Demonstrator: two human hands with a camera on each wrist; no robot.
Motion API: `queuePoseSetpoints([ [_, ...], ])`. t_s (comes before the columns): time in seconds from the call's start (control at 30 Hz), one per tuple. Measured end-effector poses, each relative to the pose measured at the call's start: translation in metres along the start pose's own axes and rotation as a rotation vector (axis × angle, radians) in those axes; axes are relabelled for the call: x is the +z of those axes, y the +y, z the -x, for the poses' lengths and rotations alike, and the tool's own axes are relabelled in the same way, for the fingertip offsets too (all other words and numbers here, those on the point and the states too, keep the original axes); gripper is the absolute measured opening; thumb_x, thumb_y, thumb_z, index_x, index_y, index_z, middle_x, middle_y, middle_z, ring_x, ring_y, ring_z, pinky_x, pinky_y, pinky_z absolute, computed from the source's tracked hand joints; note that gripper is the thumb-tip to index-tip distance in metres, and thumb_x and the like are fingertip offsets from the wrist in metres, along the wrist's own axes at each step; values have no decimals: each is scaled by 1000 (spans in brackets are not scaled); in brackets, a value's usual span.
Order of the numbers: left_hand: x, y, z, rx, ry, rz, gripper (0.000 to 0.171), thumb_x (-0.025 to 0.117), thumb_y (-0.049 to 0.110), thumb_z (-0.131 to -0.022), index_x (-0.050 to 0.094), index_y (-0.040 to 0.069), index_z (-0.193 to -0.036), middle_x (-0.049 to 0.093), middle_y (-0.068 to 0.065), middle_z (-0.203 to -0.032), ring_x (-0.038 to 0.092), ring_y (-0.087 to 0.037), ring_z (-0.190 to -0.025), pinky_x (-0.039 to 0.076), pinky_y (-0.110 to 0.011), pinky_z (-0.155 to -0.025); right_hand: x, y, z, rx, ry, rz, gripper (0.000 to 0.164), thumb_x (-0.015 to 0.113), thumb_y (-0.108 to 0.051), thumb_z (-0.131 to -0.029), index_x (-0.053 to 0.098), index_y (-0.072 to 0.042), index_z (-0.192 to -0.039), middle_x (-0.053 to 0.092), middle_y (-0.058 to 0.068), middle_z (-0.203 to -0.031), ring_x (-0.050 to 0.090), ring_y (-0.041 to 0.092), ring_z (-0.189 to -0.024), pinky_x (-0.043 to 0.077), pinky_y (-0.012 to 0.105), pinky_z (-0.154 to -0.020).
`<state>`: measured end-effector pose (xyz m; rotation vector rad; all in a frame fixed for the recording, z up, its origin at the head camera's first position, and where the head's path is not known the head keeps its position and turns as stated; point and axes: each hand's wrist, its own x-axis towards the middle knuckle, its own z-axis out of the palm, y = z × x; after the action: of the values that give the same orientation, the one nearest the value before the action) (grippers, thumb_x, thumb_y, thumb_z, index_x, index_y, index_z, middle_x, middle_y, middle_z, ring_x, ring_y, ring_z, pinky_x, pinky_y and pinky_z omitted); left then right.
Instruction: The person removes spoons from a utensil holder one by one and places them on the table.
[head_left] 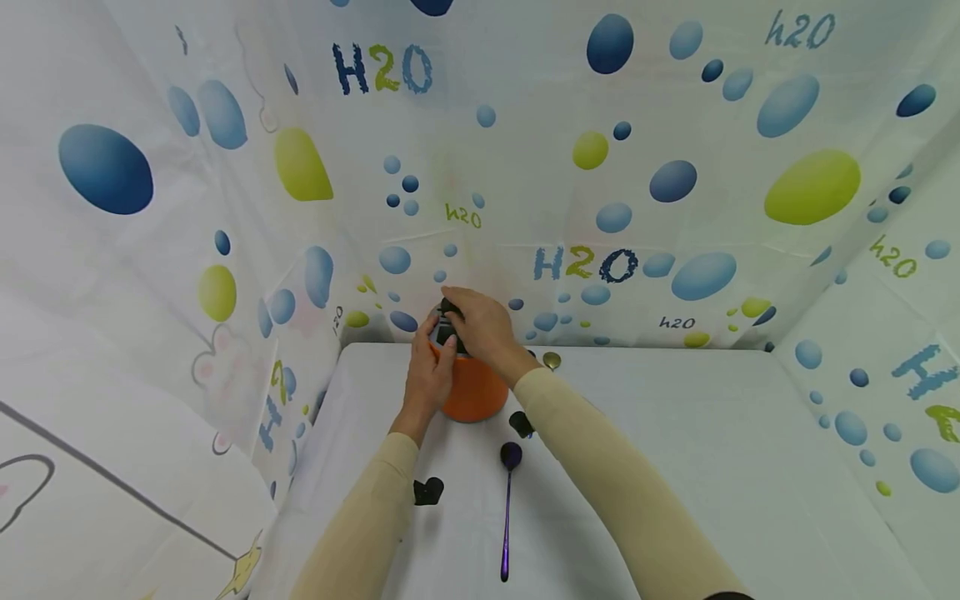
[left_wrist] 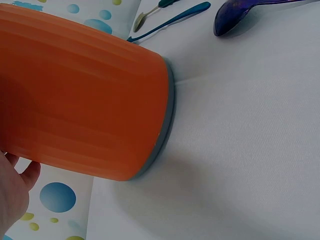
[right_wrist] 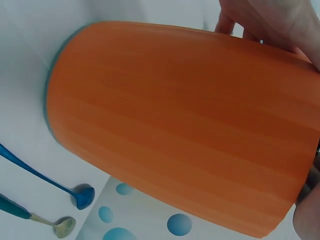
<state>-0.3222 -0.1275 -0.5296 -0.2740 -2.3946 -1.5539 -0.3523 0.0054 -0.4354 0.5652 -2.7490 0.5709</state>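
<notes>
An orange container [head_left: 474,392] with a grey-blue base stands at the back of the white table, its mouth tilted away from view. My left hand [head_left: 429,379] grips its left side near the rim, thumb toward the front. Over the mouth, my right hand [head_left: 483,329] pinches a small black piece [head_left: 450,307]; its kind cannot be made out. Dark material [head_left: 446,333] shows inside the opening between the hands. In the right wrist view, my left fingers [right_wrist: 225,24] lie along the container's side, while most of my right hand is out of frame.
A purple long-handled spoon [head_left: 511,457] lies in front of the container. Two black heart-shaped heads [head_left: 427,492] lie partly behind the sleeves. To the container's right are a blue ladle [right_wrist: 82,196] and a gold spoon [right_wrist: 64,227] with a teal handle. A patterned sheet [head_left: 480,233] hangs behind.
</notes>
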Motion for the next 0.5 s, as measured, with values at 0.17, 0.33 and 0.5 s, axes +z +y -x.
queuePoseSetpoints([
  [0.17, -1, 0, 0, -6, -10, 3, 62, 41, 49, -109, 24, 24, -163, 25, -6, -171, 39, -29, -151, 36, -49, -123, 1, -2, -2, -22, -3, 74, 47, 64, -25, -104, 57, -21, -150, 59, -2, -152, 60, 18, -136, 52, 34, -108],
  [0.33, 0, 1, -1, -3, -8, 10, 61, 42, 48, -109, 25, 25, -163, 25, -5, -171, 36, -29, -153, 34, -51, -124, 2, -3, -4, -30, 23, 80, 42, 65, -23, -104, 61, -20, -146, 62, -1, -148, 65, 18, -130, 54, 34, -105],
  [0.5, -1, 1, 0, -1, -6, 14, 61, 42, 48, -109, 25, 24, -163, 26, -6, -170, 35, -30, -153, 32, -52, -125, 2, -4, -4, -47, 35, 68, 41, 65, -19, -104, 62, -17, -145, 64, 1, -144, 66, 19, -127, 55, 34, -104],
])
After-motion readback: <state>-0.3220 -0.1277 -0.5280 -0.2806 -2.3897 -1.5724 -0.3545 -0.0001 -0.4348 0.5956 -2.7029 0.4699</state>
